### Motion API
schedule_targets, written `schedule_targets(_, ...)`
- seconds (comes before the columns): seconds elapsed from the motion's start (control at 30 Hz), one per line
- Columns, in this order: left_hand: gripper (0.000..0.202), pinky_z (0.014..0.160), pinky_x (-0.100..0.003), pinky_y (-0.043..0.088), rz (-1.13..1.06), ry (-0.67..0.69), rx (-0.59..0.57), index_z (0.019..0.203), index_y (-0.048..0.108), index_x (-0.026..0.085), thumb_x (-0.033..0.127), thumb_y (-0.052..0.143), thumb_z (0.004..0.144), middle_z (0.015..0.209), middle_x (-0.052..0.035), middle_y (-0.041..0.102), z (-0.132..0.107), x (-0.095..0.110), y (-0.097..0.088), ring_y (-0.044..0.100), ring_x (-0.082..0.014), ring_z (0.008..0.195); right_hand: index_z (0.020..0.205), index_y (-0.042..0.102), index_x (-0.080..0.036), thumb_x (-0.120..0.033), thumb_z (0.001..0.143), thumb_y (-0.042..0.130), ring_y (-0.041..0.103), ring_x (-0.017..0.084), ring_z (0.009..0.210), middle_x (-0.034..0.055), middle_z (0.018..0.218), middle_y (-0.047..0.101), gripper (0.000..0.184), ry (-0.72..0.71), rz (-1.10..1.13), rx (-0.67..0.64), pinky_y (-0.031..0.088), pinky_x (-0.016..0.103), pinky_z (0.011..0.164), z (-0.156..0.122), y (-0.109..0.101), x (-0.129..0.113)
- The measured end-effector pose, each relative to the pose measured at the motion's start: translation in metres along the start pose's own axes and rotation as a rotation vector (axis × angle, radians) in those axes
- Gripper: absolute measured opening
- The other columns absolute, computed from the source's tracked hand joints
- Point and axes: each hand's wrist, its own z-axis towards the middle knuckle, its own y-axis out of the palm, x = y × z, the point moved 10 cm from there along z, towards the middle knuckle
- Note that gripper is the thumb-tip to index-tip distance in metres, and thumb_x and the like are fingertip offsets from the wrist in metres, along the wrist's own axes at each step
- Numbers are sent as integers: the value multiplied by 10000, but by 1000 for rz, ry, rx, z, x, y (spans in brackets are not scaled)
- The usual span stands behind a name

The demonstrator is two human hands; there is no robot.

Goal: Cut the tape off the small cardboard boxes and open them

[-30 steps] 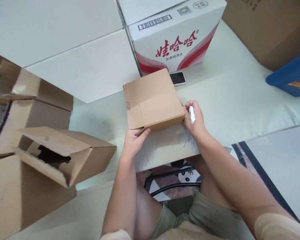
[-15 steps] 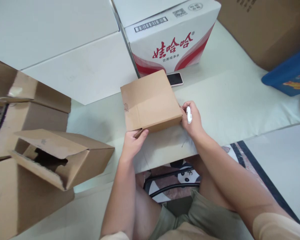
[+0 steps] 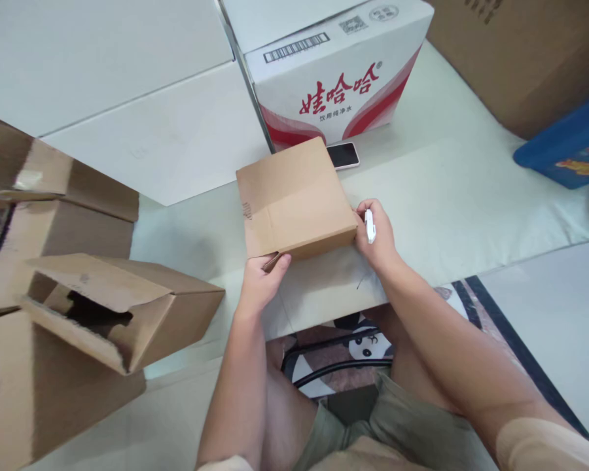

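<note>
Head view: my left hand pinches the near flap of the small cardboard box on the table; my right hand, closed around a white cutter, touches its right corner.

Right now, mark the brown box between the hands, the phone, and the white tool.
brown box point(image 3: 294, 196): head view, middle of its top face.
phone point(image 3: 342, 156): head view, centre of its dark screen.
white tool point(image 3: 370, 226): head view, middle of its white body.
</note>
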Motion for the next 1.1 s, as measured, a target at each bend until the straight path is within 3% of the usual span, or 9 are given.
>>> schedule_targets(0.6,432,510,-277,263,-35,-46,27,506,374,241,462,635,769,517,49,278,-1,-3,3,253,-95,506,869,442,-267,-399,799,571,484,160,689,-32,754,541,198,-20,-12,-4,383,340,695,-1,1,0)
schedule_targets(1.1,394,473,-282,209,-52,-110,70,514,373,254,467,607,749,509,54,273,-3,-7,3,238,-92,481,875,445,-265,-429,798,562,462,161,665,-31,753,523,216,-21,-28,-26,429,374,716,-4,6,-1)
